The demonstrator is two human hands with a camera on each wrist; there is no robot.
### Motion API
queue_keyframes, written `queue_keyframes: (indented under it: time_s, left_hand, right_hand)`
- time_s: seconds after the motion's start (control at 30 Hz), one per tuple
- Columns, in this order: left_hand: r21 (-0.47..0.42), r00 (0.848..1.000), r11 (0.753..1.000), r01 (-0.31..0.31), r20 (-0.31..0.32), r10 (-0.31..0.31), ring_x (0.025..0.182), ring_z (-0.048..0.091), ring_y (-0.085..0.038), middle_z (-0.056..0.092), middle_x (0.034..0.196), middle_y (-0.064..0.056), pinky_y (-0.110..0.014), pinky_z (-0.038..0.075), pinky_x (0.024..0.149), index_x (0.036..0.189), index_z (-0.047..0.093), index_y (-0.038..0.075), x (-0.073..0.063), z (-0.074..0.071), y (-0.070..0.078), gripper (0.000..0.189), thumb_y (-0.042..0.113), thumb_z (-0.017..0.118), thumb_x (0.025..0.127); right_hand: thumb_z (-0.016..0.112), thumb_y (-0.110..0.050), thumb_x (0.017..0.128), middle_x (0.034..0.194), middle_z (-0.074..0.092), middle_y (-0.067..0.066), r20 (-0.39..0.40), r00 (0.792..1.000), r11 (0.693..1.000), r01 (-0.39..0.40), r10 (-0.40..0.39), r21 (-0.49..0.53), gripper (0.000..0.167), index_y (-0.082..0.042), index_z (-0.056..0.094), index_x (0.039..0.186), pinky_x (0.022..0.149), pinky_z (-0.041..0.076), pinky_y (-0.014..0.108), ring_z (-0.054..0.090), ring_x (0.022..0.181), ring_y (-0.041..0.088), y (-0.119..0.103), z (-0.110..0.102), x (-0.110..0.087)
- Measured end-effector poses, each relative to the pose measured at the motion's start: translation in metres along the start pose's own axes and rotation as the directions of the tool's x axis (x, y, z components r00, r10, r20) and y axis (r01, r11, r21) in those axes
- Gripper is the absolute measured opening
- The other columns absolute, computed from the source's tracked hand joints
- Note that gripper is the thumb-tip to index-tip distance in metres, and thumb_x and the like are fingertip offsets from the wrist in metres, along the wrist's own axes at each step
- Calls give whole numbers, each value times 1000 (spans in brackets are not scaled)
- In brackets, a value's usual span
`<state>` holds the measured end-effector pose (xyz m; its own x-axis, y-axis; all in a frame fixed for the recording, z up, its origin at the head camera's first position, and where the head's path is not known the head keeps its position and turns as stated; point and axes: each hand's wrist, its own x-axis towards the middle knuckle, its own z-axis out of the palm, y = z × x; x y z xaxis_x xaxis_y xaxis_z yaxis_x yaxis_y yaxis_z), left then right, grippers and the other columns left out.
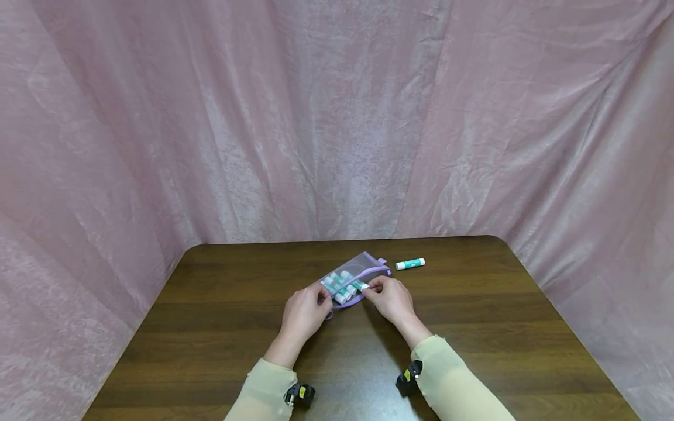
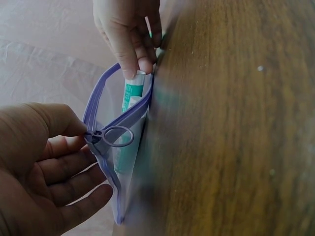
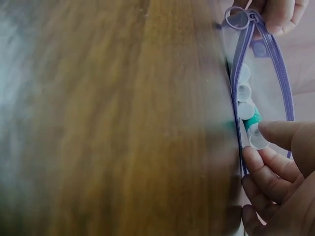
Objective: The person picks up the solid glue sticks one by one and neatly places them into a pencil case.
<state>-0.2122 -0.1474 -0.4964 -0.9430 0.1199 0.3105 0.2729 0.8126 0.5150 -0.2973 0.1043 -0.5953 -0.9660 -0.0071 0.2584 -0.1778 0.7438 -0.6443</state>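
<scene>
A clear zip pouch point(image 1: 360, 262) with purple edging lies on the table, its zipped mouth spread apart. Several white and teal glue sticks point(image 3: 243, 92) lie side by side inside it. My left hand point(image 1: 306, 308) pinches the pouch's corner at the zipper end, beside a purple pull ring point(image 2: 118, 136). With thumb and fingertips, my right hand point(image 1: 391, 298) grips the white end of one glue stick point(image 2: 134, 91) at the mouth. Most of that stick's length is within the pouch.
Another glue stick point(image 1: 410, 264) lies loose on the table, just right of the pouch. The brown wooden table point(image 1: 231, 327) has rounded far corners, and a pink curtain point(image 1: 326, 128) hangs behind it.
</scene>
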Motion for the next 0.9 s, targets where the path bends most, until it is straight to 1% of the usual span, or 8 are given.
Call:
queue_keyframes:
  time_s: [0.1, 0.23, 0.37, 0.43, 0.5, 0.63, 0.8, 0.9]
  left_hand:
    - [0, 1000, 1000, -4, -1, 4, 68, 60, -16, 70, 81, 5, -41, 52, 67, 90, 73, 15, 0, 0, 0, 6, 12, 79, 91]
    - [1, 1000, 1000, -7, -1, 7, 68, 60, -16, 70, 81, 5, -41, 52, 67, 90, 73, 14, 0, -1, 0, 5, 12, 78, 91]
    - [0, 1000, 1000, -3, 3, 3, 68, 60, -16, 70, 81, 4, -41, 52, 67, 90, 73, 14, 0, -1, 0, 6, 12, 79, 91]
    - [0, 1000, 1000, 0, 4, 0, 68, 60, -16, 70, 81, 4, -41, 52, 67, 90, 73, 14, 0, -1, 0, 7, 12, 79, 91]
    - [1, 1000, 1000, 1, 4, -1, 68, 60, -17, 70, 81, 4, -41, 52, 67, 90, 73, 14, 0, -1, 1, 8, 12, 80, 91]
    - [4, 1000, 1000, 1, 5, -1, 69, 60, -17, 69, 81, 4, -41, 52, 68, 90, 73, 14, 1, -1, 1, 7, 12, 80, 91]
    - [7, 1000, 1000, 3, 5, -3, 69, 60, -17, 69, 81, 4, -42, 52, 67, 89, 73, 15, 1, -1, 1, 7, 12, 80, 91]
    - [6, 1000, 1000, 7, 6, -7, 68, 60, -17, 69, 81, 5, -42, 52, 67, 89, 72, 15, 1, -1, 0, 8, 12, 80, 91]
  right_hand:
    - [88, -43, 89, 83, 71, -22, -2, 1000, 1000, 2, -2, -6, 17, -30, 79, 95, 75, 52, 43, 66, 80, 12, -1, 2, 1]
    - [86, -47, 91, 85, 73, -20, 3, 1000, 1000, 11, -11, -5, 20, -29, 81, 96, 74, 52, 42, 67, 82, 11, -10, -2, -1]
    - [85, -43, 93, 86, 76, -11, 1, 1000, 999, 25, -25, 22, 21, -23, 81, 95, 73, 51, 46, 69, 81, 16, -33, -20, -8]
    - [85, -37, 93, 86, 77, -7, 1, 1000, 999, 19, -19, 34, 19, -19, 81, 95, 74, 52, 49, 69, 81, 21, -47, -30, -13]
    - [86, -32, 93, 86, 77, -6, 6, 1000, 999, 7, -7, 32, 16, -17, 81, 95, 77, 52, 50, 70, 83, 22, -61, -40, -18]
    - [86, -27, 95, 88, 77, -6, 24, 999, 1000, -29, 29, 4, 15, -14, 82, 99, 83, 53, 51, 71, 88, 23, -75, -47, -22]
    - [87, -29, 93, 85, 76, -8, 6, 1000, 1000, -22, 22, -12, 14, -16, 82, 97, 83, 52, 53, 72, 88, 25, -72, -41, -19]
    - [87, -35, 92, 82, 75, -9, -25, 999, 999, 19, -20, -32, 17, -20, 81, 94, 78, 51, 52, 70, 85, 25, -51, -25, -11]
